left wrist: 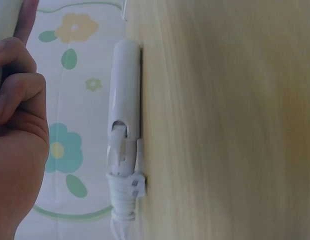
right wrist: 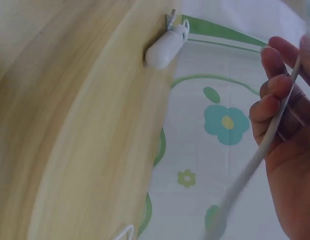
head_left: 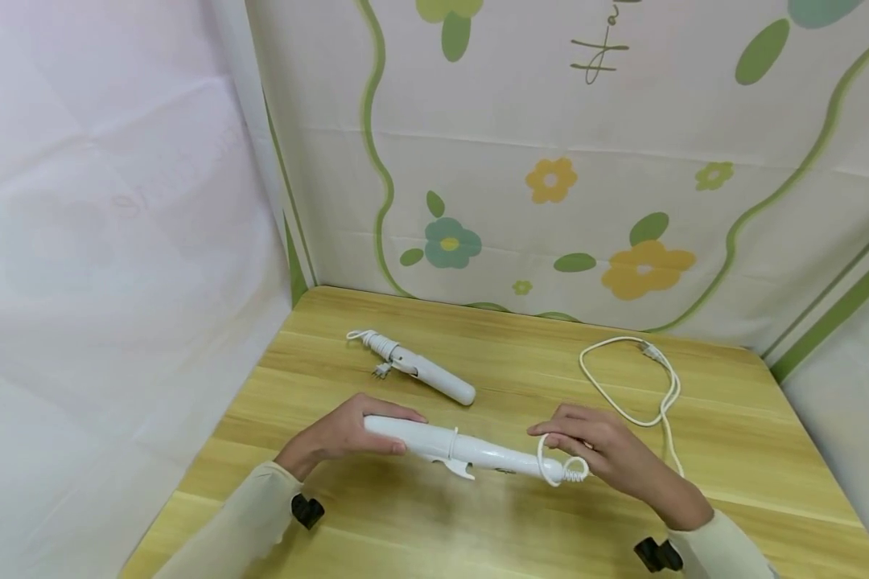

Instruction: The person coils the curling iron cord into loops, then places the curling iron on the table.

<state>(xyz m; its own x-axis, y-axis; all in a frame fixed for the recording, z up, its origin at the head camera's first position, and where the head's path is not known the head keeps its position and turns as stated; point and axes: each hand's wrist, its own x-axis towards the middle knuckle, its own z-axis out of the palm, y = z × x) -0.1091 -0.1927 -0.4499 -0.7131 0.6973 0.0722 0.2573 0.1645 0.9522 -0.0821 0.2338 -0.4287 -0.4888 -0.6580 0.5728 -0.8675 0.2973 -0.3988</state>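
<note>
A white curling iron is held level above the table between the two hands. At its thick, rounded end, my left hand grips the barrel, thumb on the near side and fingers along the far side. A small lever sticks out toward me from its middle. By the thin end, my right hand pinches the white cord, which loops there and runs across the palm. Beyond the hands lies a second white curling iron, its cord wound round the handle.
The held iron's cord trails over the wooden table at the right, ending in a plug. Another plug sits beside the second iron. A flowered cloth wall rises at the table's far edge, with white cloth on the left.
</note>
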